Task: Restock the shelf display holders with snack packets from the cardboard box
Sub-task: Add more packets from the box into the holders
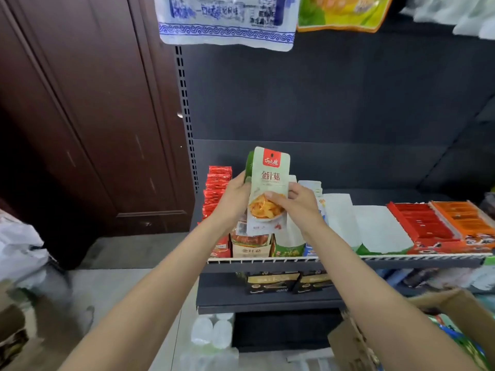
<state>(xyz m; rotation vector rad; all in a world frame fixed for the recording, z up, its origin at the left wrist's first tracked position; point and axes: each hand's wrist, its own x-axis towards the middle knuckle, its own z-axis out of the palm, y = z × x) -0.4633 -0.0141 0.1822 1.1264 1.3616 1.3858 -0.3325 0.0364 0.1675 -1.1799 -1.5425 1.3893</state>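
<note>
**Packet upright above its holder**

While the cardboard box sits low at our right, our left hand and right hand both pinch the enoki mushroom packet, long axis vertical, directly above the matching display holder.

Packet above holder (between hands)

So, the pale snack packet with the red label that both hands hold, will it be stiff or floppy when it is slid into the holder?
The snack packet is probably light and fairly flat: it stands upright gripped only at its sides by the left hand and right hand. Its lower edge looks slightly creased, so it likely bends easily. The glossy film may be slippery.
</note>
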